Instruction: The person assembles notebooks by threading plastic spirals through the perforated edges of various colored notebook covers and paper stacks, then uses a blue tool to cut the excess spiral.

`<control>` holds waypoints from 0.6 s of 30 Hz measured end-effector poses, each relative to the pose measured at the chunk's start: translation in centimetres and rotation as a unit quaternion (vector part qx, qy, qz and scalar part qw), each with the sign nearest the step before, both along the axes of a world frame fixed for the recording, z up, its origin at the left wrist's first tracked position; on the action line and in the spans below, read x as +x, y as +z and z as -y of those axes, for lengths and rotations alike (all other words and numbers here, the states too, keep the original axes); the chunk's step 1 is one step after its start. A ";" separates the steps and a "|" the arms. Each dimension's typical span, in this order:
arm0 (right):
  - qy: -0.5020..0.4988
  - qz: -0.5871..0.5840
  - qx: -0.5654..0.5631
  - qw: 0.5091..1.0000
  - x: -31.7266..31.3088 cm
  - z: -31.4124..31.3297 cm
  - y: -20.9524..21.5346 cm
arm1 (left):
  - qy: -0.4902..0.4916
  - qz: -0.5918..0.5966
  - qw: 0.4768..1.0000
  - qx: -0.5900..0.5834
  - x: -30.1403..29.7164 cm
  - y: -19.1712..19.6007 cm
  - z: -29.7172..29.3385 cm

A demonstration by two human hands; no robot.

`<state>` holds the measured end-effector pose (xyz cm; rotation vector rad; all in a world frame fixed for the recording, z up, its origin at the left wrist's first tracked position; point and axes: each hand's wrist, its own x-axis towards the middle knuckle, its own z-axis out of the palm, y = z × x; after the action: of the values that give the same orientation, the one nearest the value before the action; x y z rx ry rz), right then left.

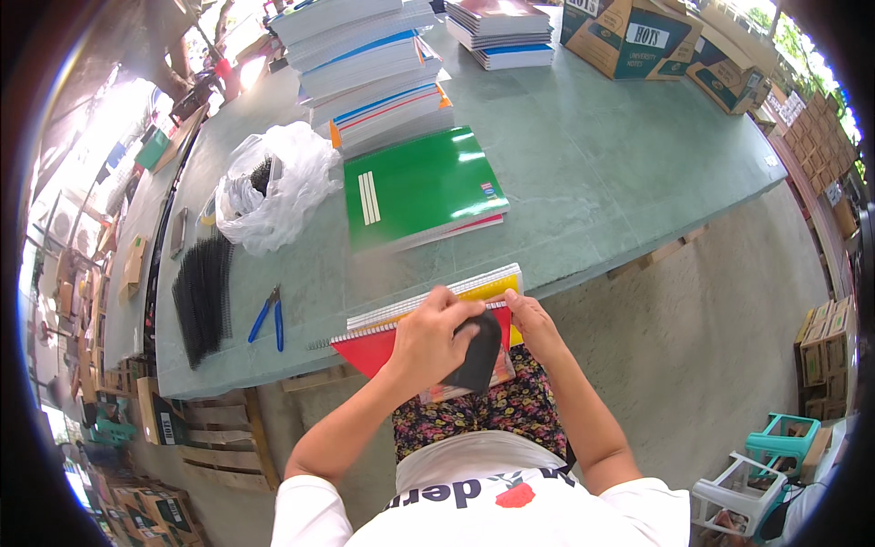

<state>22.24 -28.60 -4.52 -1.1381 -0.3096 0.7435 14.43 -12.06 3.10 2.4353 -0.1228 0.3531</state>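
Observation:
A red-covered notebook (366, 356) is in front of me at the table's near edge, with a spiral coil (319, 345) along its spine and sticking out past its left end. My left hand (432, 335) is over the spine, its fingers curled against a dark, rounded flat piece (479, 360) that is blurred. With thumb and fingers, my right hand (536, 328) pinches the right end of the spine. Just beyond lies another notebook with a white coil (410, 310) and a yellow part (492, 286).
Blue-handled pliers (267, 319) and black coils (202, 296) lie left on the green table (583, 182). A clear plastic bag (283, 196) of coils sits behind them. Green notebooks (424, 191), tall notebook stacks (365, 77) and cartons (629, 41) stand farther back. Stools (743, 483) stand right.

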 end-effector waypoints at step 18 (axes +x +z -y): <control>-0.004 0.129 -0.156 0.979 -1.2 0.4 -1.7 | -0.118 0.062 0.987 0.089 1.1 -1.3 1.2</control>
<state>21.04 -29.00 -6.25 -1.5381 -0.4148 0.6512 15.49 -13.28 1.82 2.5376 -0.5115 0.4003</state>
